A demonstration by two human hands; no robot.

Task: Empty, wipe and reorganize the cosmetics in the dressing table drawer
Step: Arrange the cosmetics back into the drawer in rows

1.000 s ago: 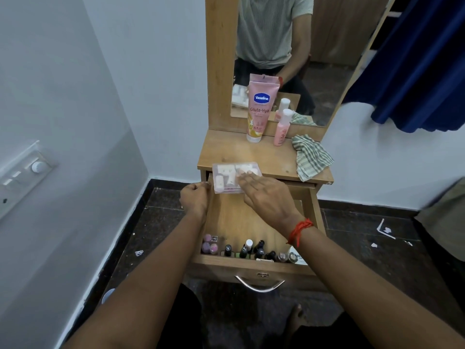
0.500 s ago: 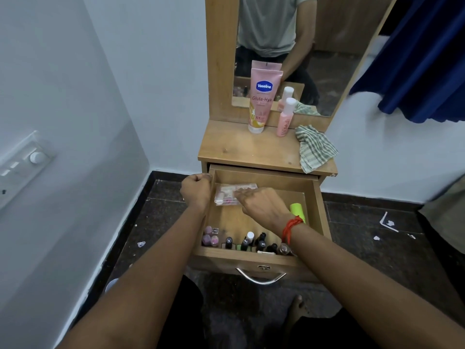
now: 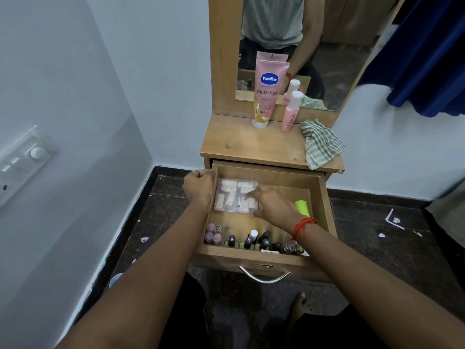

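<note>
**Box of cosmetics back in the drawer**

Cosmetics are going home. The clear plastic box [image 3: 236, 196], which a second ago sat up on the tabletop's front edge, now lies flat on the drawer floor in the back left corner of the open drawer [image 3: 324, 212]. That tells me the emptying and wiping are likely over and the person is into the reorganizing part.

The right hand [image 3: 273, 206] lies over the box's right end, fingers curled down around its near right corner and edge, so the grip looks closed on the box, though whether it is pinching firmly or just steadying I cannot say for sure. The left hand [image 3: 198, 187] is a closed fist resting at the drawer's left wall, just beside the box's left side; if it holds anything, that is hidden.

Along the front of the drawer stands a row of nail polish bottles [image 3: 247, 241], well apart from the box, and a bright green tube [image 3: 302, 208] lies near the right wall, just behind the right wrist. Up on the tabletop [image 3: 241, 144] a pink lotion tube [image 3: 267, 93] and a small pink bottle [image 3: 291, 112] stand against the mirror [image 3: 339, 59], with a striped cloth [image 3: 320, 144] crumpled beside them; these are probably still waiting their turn.
</note>
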